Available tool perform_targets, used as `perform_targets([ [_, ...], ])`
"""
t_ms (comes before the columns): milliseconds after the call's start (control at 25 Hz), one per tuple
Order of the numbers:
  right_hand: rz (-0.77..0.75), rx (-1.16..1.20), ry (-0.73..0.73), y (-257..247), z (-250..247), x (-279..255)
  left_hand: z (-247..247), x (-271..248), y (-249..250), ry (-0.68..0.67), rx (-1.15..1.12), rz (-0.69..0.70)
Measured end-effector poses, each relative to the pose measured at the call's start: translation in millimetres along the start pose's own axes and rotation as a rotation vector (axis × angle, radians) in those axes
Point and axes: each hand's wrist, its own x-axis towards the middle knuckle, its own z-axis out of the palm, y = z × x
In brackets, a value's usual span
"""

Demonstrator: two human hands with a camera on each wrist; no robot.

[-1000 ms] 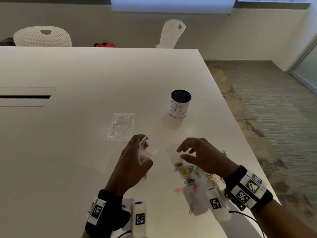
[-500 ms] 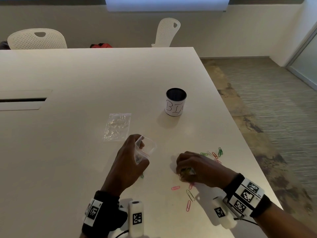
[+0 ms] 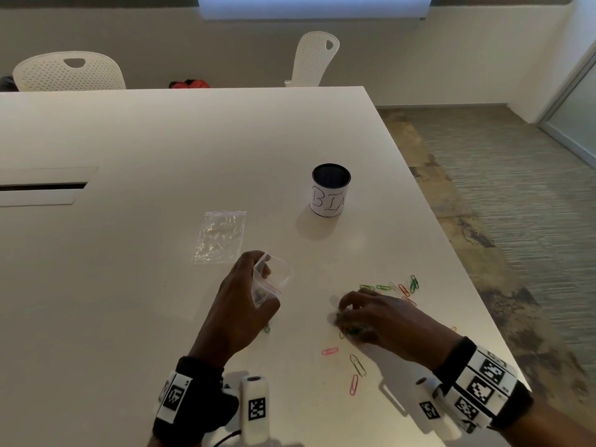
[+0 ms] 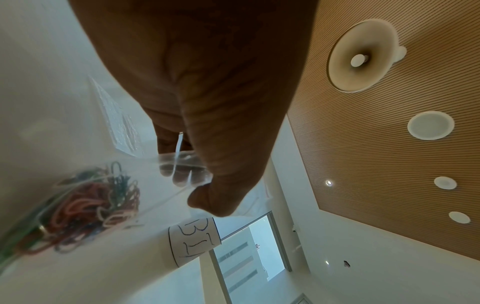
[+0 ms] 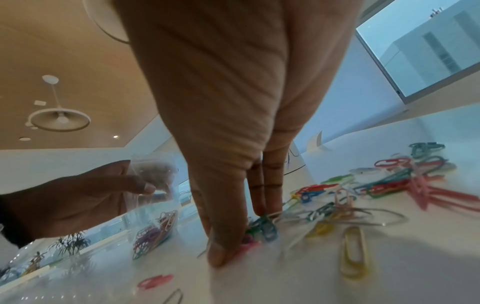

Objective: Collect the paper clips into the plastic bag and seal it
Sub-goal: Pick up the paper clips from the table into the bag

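Plastic-coated wire is what your right hand [image 3: 380, 317] has bunched under its curled fingertips [image 5: 221, 253]: a small tangle of paper clips [image 5: 262, 228] pinched against the surface [image 3: 161, 156], so that grip is clenched on clips, not released. Your left hand [image 3: 238, 304] grasps the plastic bag [image 3: 267, 282] by its upper edge, thumb and fingers pinching the thin clear film so the mouth gapes toward the right hand, with a heap of red, blue and green clips [image 4: 91, 205] already sagging in its bottom. Judging from this, the risks are plain: the clips are slick, springy loops that hook one another, so lifting the bunch may drag a trailing chain that drops short of the opening, and the film is limp enough that the mouth could fold closed if your pinch slackens. More loose clips [image 3: 400, 287] lie scattered just beyond your right hand near the surface's edge, and a few more [image 3: 354, 369] lie toward you; a careless sweep could push the far ones off onto the carpet. A second crinkled bag [image 3: 221, 237] lies flat beyond your left hand, and a dark-rimmed cylindrical bin [image 3: 330, 190] wrapped in white paper stands well apart.
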Motion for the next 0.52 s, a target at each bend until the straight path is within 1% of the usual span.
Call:
perform_targets([
  [80,-0.004,0.000,0.034,-5,5,2,0,0,0,0.001,0.001,0.000],
  [280,0.033,-0.079,0.051,-20,7,15,3,3,2,-0.005,-0.018,0.026],
  [520,0.077,-0.061,0.105,-18,0,29,15,5,1,0.072,-0.089,0.033],
])
